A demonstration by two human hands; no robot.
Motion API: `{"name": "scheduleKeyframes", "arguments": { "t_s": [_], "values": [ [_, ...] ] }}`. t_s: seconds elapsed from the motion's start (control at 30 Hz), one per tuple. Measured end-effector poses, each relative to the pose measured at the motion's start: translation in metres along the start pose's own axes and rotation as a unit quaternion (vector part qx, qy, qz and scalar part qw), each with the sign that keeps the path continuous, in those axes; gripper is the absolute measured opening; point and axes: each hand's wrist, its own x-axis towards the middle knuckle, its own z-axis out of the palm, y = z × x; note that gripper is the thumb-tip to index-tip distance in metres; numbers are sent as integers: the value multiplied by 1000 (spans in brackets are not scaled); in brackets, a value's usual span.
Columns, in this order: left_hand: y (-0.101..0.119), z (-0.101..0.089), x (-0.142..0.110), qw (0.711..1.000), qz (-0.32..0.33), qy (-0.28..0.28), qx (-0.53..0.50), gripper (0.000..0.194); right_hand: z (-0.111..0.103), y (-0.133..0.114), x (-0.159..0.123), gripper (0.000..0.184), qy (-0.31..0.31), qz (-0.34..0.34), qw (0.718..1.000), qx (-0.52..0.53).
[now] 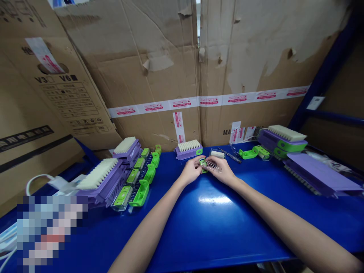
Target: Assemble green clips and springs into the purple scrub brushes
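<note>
Just in front of the middle brush [188, 149] and a little to its right, over the table [227, 231], our left hand [193, 170] has its fingers pinched closed on a small green piece [203, 163]. Right beside it, our right hand [222, 170] is curled nearly closed about a metal coil spring [212, 165], which lies up against the green piece. Fingers and blur hide whether the two are joined, so we cannot tell.

To handle this well, we should grip the green piece firmly, hold the coil straight rather than slanted, and use light fingertip pressure, since a bent or squeezed spring could slip or jump away.

As for writing, far left of the middle brush and behind it, the printed carton [22, 98] reads "V3" with an open square and "V6" with a filled one; the ruled lines below are too small to read. Directly behind the brush, the tape [210, 101] carries red print we cannot make out. Behind and to the brush's right, "MA" shows before tape covers what follows.
</note>
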Motion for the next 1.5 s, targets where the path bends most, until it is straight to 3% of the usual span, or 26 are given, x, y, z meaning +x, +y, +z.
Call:
{"name": "scheduleKeyframes", "arguments": {
  "t_s": [0.23, 0.37, 0.7, 0.9, 1.03, 1.13, 1.4, 1.5],
  "values": [
    [5, -3, -1, 1000, -4, 15, 14, 43, -3, 7, 3, 26, -15, -120, 991, -53],
    [4, -3, -1, 1000, 0, 26, 12, 40, -7, 10, 3, 23, -7, -151, 986, -68],
    [3, -5, -2, 1000, 11, -16, 11, 49, -7, 2, 0, 19, 2, -114, 986, -119],
    [1, -5, 0, 1000, 27, -9, 12, 44, -6, -1, -1, 21, -1, -84, 986, -144],
    [1, -5, 0, 1000, 15, -10, 12, 43, -10, 1, 0, 31, -40, -99, 981, -161],
    [1, -5, 0, 1000, 15, -8, 10, 43, -13, 1, 1, 26, -54, -102, 979, -167],
    [-1, -5, 0, 999, 15, -37, -15, 51, -9, 0, 0, 21, -36, -62, 983, -168],
    [-1, -5, 0, 999, 16, -37, -17, 50, -10, -1, -1, 27, -39, -63, 979, -187]
  ]
}}
